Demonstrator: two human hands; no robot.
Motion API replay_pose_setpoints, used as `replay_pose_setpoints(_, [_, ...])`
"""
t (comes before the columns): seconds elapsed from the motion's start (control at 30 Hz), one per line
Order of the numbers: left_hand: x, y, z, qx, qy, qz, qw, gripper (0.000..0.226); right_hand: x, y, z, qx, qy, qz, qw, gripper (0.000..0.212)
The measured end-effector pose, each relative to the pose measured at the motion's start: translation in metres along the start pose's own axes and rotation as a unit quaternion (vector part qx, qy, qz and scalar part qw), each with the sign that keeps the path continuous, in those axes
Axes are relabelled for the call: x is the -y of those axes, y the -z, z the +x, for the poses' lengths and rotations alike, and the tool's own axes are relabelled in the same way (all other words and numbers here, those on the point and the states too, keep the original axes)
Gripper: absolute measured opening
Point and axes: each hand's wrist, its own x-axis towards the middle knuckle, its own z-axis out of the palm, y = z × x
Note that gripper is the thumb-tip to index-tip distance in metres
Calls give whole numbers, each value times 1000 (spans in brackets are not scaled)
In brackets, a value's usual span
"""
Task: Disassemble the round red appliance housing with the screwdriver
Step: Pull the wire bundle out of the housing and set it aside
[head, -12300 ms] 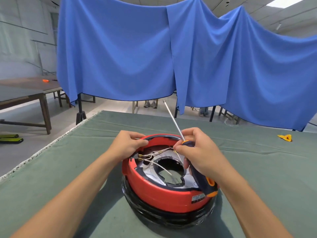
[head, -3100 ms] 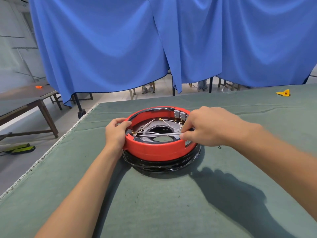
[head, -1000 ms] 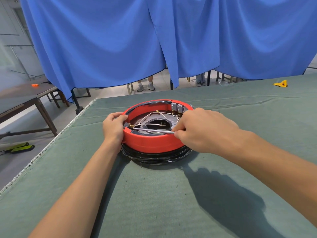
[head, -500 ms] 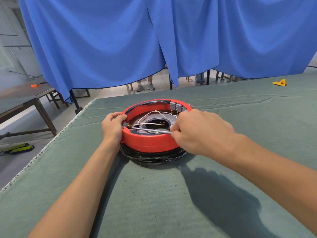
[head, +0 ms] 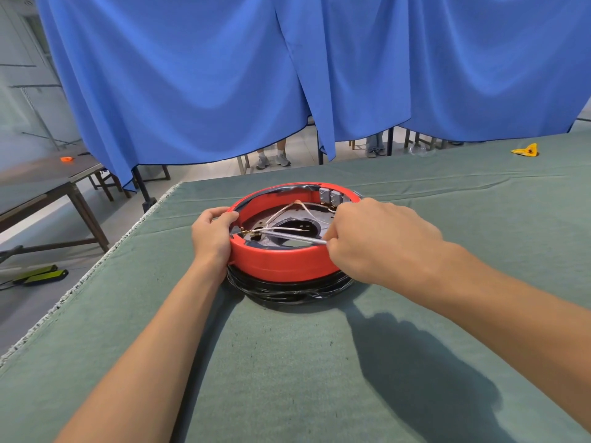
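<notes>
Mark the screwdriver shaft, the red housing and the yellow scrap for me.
screwdriver shaft (head: 292, 235): head view, mid-shaft over the opening.
red housing (head: 281, 262): head view, near outer wall.
yellow scrap (head: 525, 151): head view, its middle.

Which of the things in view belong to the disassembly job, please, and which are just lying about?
In the job:
- red housing, gripped at its rim by the left hand
- screwdriver, held by the right hand, tip near the brass terminals

Lying about:
- yellow scrap on the green cloth
- orange item on the side table
</notes>
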Motion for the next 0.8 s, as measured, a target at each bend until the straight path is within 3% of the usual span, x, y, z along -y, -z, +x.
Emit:
replay_pose_setpoints(0.37, [1, 0, -1, -3, -3, -2, 1000, 9, -11, 0, 2, 12, 8, 21, 1000, 23])
replay_pose_setpoints(0.47, [2, 1, 0, -4, -6, 6, 1000, 8, -17, 1, -1, 20, -16, 25, 999, 27])
replay_pose_setpoints(0.63, [3, 2, 0, -8, -5, -1, 1000, 6, -32, 1, 15, -30, -67, -9, 997, 24])
replay_pose_setpoints(0.8, [3, 4, 0, -7, -1, -4, 1000, 7, -30, -4, 29, -24, -81, 47, 995, 31])
